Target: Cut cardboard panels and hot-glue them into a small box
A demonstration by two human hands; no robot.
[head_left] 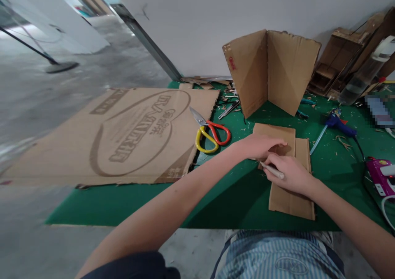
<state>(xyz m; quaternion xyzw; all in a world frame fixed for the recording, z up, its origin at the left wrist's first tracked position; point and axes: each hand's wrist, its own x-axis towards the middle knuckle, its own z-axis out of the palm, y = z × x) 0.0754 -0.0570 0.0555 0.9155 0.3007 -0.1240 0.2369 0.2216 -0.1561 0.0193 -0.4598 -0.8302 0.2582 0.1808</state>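
Head view: right hand clamps the pen over overlapping cardboard pieces on the green table; left hand lies across them, fingers and thumb apart. Cardboard: probably light, stiff, crease-prone; hold flat faces.

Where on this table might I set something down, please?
Bare table lies along the front, between the large cardboard sheet and small cardboard pieces; another patch is between those pieces and the pink power strip. Scraps and a knife crowd the standing cardboard's left side.

cardboard strip partly hidden by right hand, purple power strip cut by right edge, pixelated phone
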